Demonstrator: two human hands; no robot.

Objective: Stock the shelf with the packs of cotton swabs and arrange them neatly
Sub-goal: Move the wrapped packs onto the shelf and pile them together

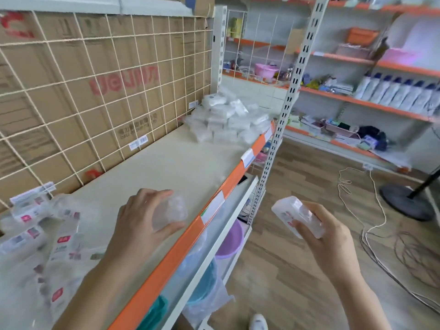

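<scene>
**Shelf part-stocked, nothing in rows yet**

The left hand [142,217] curls its fingers round a clear pack [170,211] at the front edge of the shelf [166,163]. The right hand [326,236] grips a white pack [297,216] out over the floor. A loose heap of packs [228,120] sits at the shelf's far end, and scattered packets [47,234] lie near the person. Most placing and all the tidying seem left to do.

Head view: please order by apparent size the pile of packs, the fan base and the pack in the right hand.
1. pile of packs
2. fan base and pack in the right hand: look alike; the pack is far nearer, so unranked.
</scene>
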